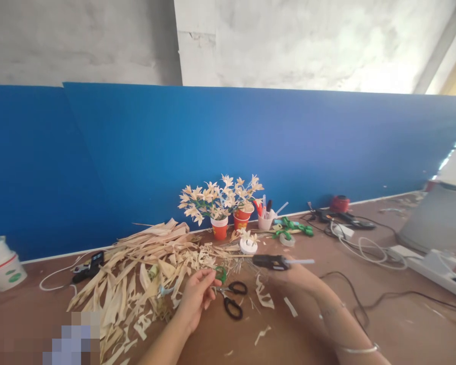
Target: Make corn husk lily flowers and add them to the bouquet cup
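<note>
My left hand [198, 299] is closed in a pinch low in the middle of the head view; whatever lies between its fingertips is too small to make out. Just past the fingertips is a green ring, likely a roll of tape [221, 274]. Black-handled scissors [233, 301] lie beside the hand, their blades partly hidden by it. My right hand [289, 276], smeared and partly covered, is at a black hot glue gun [270, 262] and appears to grip it from below. A pale glue stick [302, 261] juts from its right end.
Dried husk strips [137, 274] pile up on the left. Behind stand flowers in a red cup [220, 230], a white dish [248, 246] with a flower, and a pen cup [265, 221]. Cables and a power strip [433, 268] lie right; a white tub [4, 268] stands far left.
</note>
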`<state>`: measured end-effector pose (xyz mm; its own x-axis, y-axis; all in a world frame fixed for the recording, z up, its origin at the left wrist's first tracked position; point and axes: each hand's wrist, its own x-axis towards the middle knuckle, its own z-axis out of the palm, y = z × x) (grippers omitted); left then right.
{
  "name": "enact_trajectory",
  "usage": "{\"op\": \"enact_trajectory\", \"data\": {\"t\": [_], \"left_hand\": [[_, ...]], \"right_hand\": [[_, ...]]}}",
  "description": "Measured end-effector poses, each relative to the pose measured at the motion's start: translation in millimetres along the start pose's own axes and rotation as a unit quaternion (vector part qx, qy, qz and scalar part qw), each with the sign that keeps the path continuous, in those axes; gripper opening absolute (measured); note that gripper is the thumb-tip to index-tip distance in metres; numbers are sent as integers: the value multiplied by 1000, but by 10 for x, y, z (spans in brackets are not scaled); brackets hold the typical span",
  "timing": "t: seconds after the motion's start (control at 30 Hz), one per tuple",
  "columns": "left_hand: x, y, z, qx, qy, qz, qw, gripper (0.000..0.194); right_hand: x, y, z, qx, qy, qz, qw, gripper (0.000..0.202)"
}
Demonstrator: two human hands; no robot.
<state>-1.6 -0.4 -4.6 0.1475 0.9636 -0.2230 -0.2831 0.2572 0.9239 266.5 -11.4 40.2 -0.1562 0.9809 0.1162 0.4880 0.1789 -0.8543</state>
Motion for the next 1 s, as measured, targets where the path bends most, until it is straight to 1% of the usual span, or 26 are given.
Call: {"op": "enact_trajectory", "data": {"t": [0.03, 0.07, 0.1, 0.13, 0.17, 0.23, 0.3, 0.47, 0.77, 1.0], "left_hand": [[4, -6, 2, -3, -2, 0, 1000, 40], [9, -13, 3, -5, -5, -2, 1000, 40], [15, -21, 2, -6, -7, -3, 1000, 40], [23, -30, 0, -5, -10, -6, 1000, 40], [32, -39, -3, -4, -12, -7, 1000, 40], [49, -58, -12, 0, -18, -8, 1000, 40], [59, -72, -20, 4, -24, -7, 1000, 38], [36, -71, -15, 12, -30, -5, 999, 35], [4, -44, 4, 30, -34, -13, 999, 34], [-19, -17, 23, 39, -35, -11, 999, 34]], "right_hand": [[6, -26, 100, 5, -21, -4, 1000, 27], [17, -49, 211, 7, -28, -9, 1000, 26], [32, -70, 326, 1, -15, -20, 1000, 25], [50, -88, 439, -11, 13, -32, 999, 20], [67, -104, 541, -26, 29, -44, 998, 15], [91, -129, 698, -56, 25, -71, 996, 9], [99, -141, 782, -81, 24, -92, 992, 7], [88, -126, 811, -118, 47, -108, 986, 4], [87, -158, 810, -152, 36, -96, 983, 5], [94, -119, 820, -165, 38, -85, 982, 5]]}}
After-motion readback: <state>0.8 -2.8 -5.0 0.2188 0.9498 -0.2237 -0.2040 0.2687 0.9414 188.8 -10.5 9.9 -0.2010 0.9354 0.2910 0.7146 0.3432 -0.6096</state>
